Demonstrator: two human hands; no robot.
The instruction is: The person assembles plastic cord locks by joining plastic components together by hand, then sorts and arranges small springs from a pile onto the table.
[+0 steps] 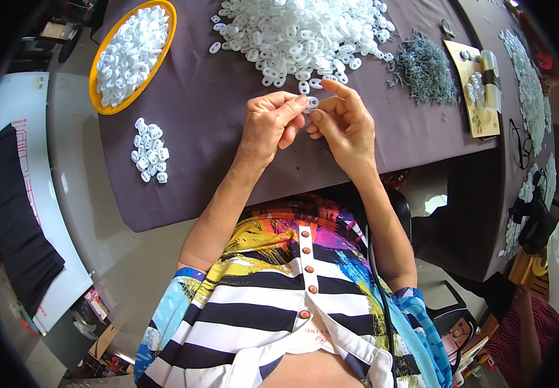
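My left hand point(269, 126) and my right hand point(345, 126) meet over the table just in front of a large heap of small white oval plastic pieces point(305, 39). Between the thumbs and fingertips of both hands is one white two-holed oval plastic piece point(312, 102). Fingers of both hands are closed on it, with the right index finger raised away. Whether a smaller part is also pinched there, I cannot tell. To the left lies a small group of white pieces point(150, 150). On the right is a pile of thin grey parts point(427, 70), too small to name.
A yellow-rimmed oval basket point(94, 87) full of white pieces stands at the far left. Right of the grey pile lies a tan board point(480, 123) with small clear parts and a clear tube. Eyeglasses point(522, 145) and more white pieces point(525, 90) are farther right, near another person point(528, 323).
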